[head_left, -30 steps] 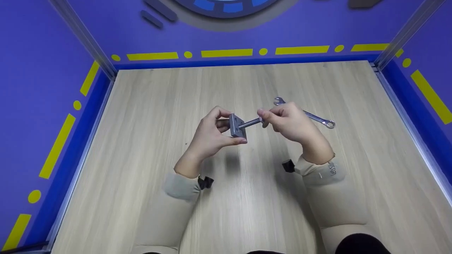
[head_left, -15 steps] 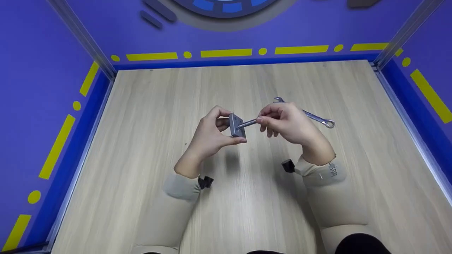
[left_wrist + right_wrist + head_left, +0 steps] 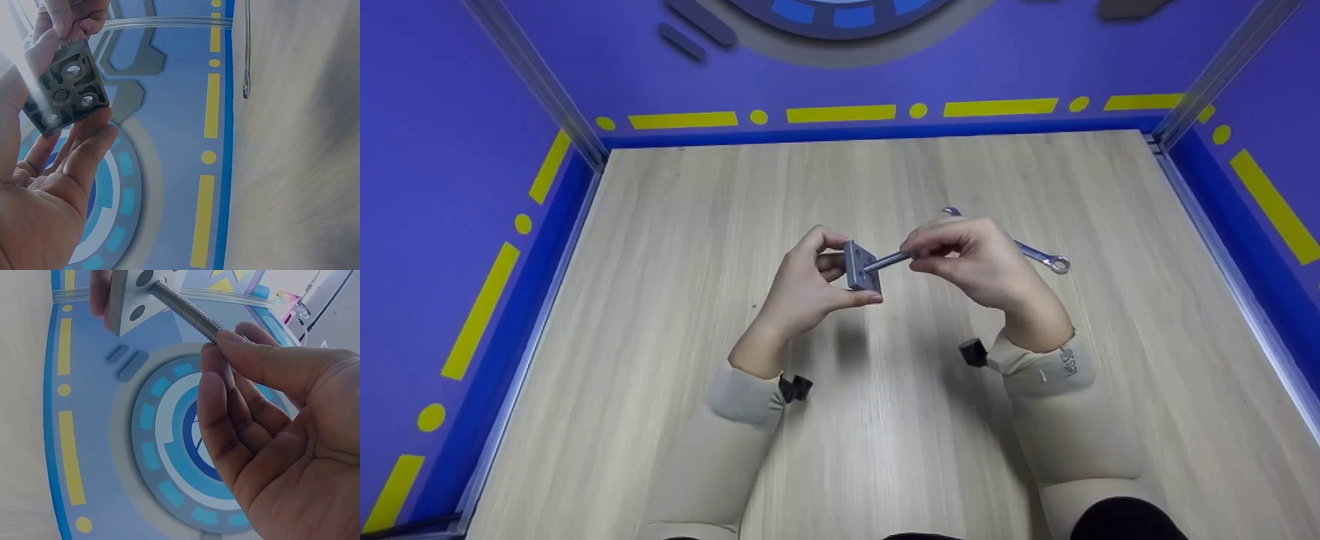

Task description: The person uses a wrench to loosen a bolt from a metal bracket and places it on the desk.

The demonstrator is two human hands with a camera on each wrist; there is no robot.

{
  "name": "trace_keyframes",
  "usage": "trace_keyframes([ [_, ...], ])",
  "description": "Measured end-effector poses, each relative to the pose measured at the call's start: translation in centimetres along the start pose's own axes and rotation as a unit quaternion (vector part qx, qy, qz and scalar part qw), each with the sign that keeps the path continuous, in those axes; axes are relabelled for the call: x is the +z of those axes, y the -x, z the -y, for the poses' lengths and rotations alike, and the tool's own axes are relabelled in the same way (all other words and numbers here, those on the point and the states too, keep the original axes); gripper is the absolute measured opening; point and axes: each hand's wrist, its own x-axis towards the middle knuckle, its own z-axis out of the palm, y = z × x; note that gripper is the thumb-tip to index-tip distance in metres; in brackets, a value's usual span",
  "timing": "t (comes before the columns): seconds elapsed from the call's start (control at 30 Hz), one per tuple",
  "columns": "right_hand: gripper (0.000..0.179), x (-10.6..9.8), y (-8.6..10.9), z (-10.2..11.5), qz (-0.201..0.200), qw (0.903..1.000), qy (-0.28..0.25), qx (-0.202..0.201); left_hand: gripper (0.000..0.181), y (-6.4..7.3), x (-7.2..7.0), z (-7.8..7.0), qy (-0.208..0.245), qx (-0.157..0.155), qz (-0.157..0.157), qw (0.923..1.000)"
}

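Observation:
My left hand (image 3: pixel 802 289) holds a grey square metal plate (image 3: pixel 63 84) by its edges, between thumb and fingers. The plate has several holes and a ribbed back, seen in the left wrist view. From its centre a threaded rod (image 3: pixel 188 310) sticks out toward my right hand (image 3: pixel 979 262). Thumb and fingertips of that hand pinch the rod's free end, which they cover. Both hands are raised above the table. Behind the right hand, partly hidden by it, a combination wrench (image 3: pixel 1042 256) lies on the table.
The wooden tabletop (image 3: pixel 675 225) is bounded by blue panels (image 3: pixel 840 90) with yellow marks at the back and both sides. A metal rail (image 3: pixel 1245 292) runs along the right edge. Black wrist mounts (image 3: pixel 973 352) stick out from the sleeves.
The fingers of my right hand shift about the end of the rod, spreading and then closing on it again. My left hand and the plate stay nearly still.

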Motion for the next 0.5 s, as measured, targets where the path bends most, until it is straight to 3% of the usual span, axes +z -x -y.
trace_keyframes([
  [0.13, 0.026, -0.24, 0.06, 0.01, 0.004, 0.9999, 0.006, 0.014, 0.078, -0.03, 0.06, 0.07, 0.003, -0.001, 0.001, 1.0],
  [0.23, 0.032, -0.47, 0.02, -0.03, 0.008, 0.9987, -0.001, 0.051, 0.079, -0.06, 0.14, 0.06, -0.002, -0.006, 0.0, 1.0],
  [0.37, 0.026, -0.59, -0.15, 0.05, 0.006, 0.9947, 0.02, 0.101, 0.08, -0.14, 0.3, -0.06, -0.011, -0.01, -0.004, 0.9999],
  [0.5, 0.042, -0.56, -0.32, 0.16, 0.015, 0.991, 0.031, 0.129, 0.081, -0.28, 0.49, -0.15, -0.014, -0.004, -0.002, 0.9999],
])
